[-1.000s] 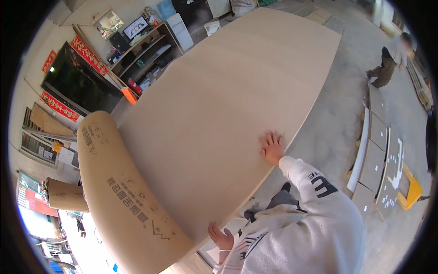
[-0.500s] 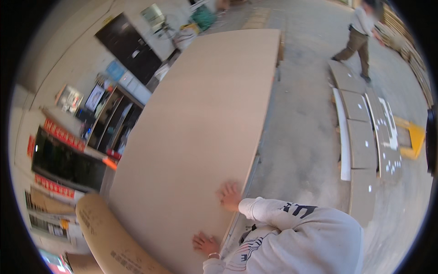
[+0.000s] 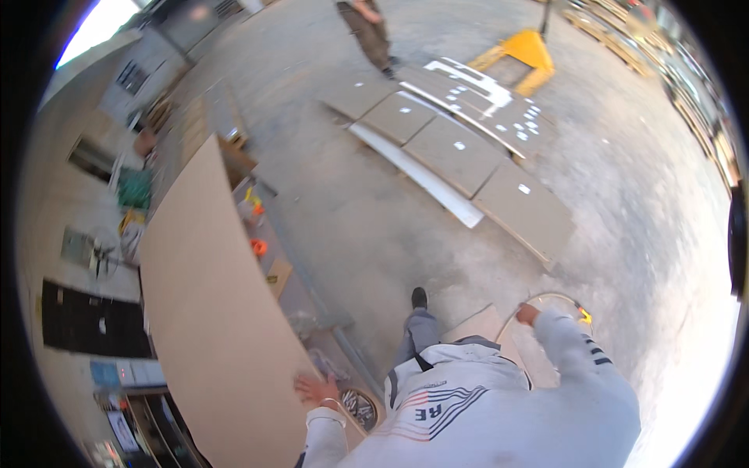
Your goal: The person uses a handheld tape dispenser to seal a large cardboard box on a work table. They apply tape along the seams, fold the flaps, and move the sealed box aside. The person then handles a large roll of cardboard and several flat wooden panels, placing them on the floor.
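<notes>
My left hand (image 3: 316, 388) lies with spread fingers on the large pale brown board (image 3: 211, 296), by its right edge. My right hand (image 3: 527, 313) is out to the right of my body, low over the floor, its fingers closed. A thin pale strip (image 3: 551, 296) bends in an arc past that hand, and seems held in it. One end of the strip is yellow and black; its exact kind is too small to tell. Beside my left wrist, just past the board's edge, sits a round container (image 3: 360, 409) of small metal pieces.
Under the board's right edge is a bench (image 3: 300, 300) with an orange item (image 3: 258, 247) on it. Grey panels (image 3: 449, 148) lie in rows on the floor ahead, near a yellow pallet jack (image 3: 527, 54). Another person (image 3: 367, 35) stands beyond them. Cardboard (image 3: 530, 355) lies by my right side.
The view has swung to the right. My right hand has left the board and is now at the strip on the right. My left hand stays on the board.
</notes>
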`<state>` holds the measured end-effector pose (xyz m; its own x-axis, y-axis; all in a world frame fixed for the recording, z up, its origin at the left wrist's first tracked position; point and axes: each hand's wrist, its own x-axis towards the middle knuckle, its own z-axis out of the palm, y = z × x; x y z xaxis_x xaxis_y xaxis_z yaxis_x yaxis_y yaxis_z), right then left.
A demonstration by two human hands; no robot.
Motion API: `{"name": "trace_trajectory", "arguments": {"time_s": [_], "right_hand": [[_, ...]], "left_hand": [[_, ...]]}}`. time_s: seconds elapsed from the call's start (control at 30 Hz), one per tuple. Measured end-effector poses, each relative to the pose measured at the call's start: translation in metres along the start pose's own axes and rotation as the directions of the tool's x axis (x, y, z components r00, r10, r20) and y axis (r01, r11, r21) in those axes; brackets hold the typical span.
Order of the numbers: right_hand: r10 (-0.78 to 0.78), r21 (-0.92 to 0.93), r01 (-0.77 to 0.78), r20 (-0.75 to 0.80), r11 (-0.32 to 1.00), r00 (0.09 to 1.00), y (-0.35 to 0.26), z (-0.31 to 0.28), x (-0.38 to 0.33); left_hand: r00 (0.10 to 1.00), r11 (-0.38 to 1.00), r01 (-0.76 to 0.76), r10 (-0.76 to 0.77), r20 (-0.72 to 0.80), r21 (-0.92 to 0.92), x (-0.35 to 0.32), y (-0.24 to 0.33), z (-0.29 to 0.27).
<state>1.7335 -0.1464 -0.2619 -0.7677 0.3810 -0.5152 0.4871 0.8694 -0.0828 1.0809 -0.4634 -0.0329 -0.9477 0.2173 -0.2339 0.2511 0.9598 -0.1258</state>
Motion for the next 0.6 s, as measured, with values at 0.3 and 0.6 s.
{"name": "trace_trajectory", "arguments": {"time_s": [0.3,0.6], "right_hand": [[0.371,0.647,-0.471,0.296,0.6,0.88,-0.147,0.137,-0.227],[0.576,0.937,-0.345,0.251,0.057,0.778,-0.093,0.024,-0.186]], "left_hand": [[0.842,0.703,0.431,-0.088,-0.533,0.565,0.007,-0.015,0.055],[0.508,0.297,-0.855,0.642,0.575,0.424,0.014,0.267,0.094]]}}
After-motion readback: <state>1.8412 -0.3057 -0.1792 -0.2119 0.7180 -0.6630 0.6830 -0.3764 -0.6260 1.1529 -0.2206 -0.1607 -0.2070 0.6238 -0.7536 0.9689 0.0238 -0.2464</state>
